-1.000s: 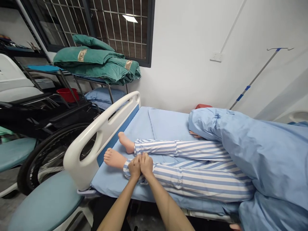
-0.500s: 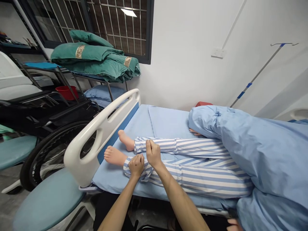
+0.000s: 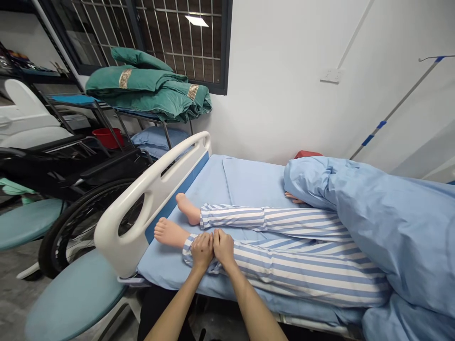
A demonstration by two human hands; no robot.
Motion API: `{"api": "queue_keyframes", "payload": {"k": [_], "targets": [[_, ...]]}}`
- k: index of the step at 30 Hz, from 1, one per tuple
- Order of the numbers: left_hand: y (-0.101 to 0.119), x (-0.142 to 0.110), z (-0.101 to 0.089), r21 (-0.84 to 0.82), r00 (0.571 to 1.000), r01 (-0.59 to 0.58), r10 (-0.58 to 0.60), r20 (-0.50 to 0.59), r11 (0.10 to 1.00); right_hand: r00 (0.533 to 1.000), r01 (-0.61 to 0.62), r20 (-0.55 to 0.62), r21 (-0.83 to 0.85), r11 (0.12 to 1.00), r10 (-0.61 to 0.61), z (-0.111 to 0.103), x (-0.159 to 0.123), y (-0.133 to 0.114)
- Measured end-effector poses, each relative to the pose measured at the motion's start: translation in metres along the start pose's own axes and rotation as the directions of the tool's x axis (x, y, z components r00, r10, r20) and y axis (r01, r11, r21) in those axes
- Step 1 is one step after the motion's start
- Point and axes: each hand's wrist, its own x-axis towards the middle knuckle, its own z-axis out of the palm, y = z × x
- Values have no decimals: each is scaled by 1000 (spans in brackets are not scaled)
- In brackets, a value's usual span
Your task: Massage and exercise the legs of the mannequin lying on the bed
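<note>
A manikin-like figure lies on the bed, its smooth bare foot [image 3: 170, 233] nearest me and the other foot [image 3: 187, 209] farther off. Its legs wear blue-and-white striped trousers [image 3: 305, 265]. My left hand [image 3: 202, 251] is closed in a fist on the near trouser leg, just above the ankle. Side by side with it, almost touching, my right hand [image 3: 223, 247] is also a fist against the same shin. Nothing shows in either fist, though the undersides are hidden. A light blue quilt [image 3: 384, 213] covers the body from the thighs up; a hand [image 3: 294, 198] pokes out beneath it.
The white footboard [image 3: 119, 208] rises left of the feet. Beyond it stand a wheelchair [image 3: 81, 227] and a teal oval tabletop [image 3: 76, 296]. Folded green bedding [image 3: 149, 90] lies on a rack under the barred window. An IV pole [image 3: 394, 106] leans at the right.
My right fist has come down from above the far shin to the near shin, beside my left fist. The left stays about in place. The view has shifted slightly; fingers at bottom right are gone.
</note>
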Motion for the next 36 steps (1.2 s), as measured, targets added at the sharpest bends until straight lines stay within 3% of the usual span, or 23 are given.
{"api": "queue_keyframes", "payload": {"k": [4,7,10,12,18,26,29,34,36], "targets": [[11,17,-14,-277,988,106,-71,134,955,1000,-6,-18,11,1000,6,-2,2,-2],[26,42,-27,-520,974,184,-86,208,834,1000,-10,-19,43,999,11,-4,4,-3],[41,62,-28,-646,963,245,-102,250,723,999,-35,-26,74,997,37,-4,4,-1],[44,66,-21,-646,961,256,-120,248,719,998,-51,-43,104,993,56,-5,4,0],[27,40,7,-477,971,184,-84,224,859,990,-62,-110,195,979,85,-2,3,1],[24,19,12,-424,976,210,-164,142,881,976,-132,-135,250,959,169,4,23,-2],[26,16,10,-419,980,195,-158,122,887,984,-119,-106,203,972,143,-8,26,-8],[29,14,10,-379,985,169,-141,99,910,997,1,-76,22,1000,1,-34,14,-6],[30,14,10,-359,985,168,-145,91,918,999,-33,-45,-65,997,30,-36,8,-1]]}}
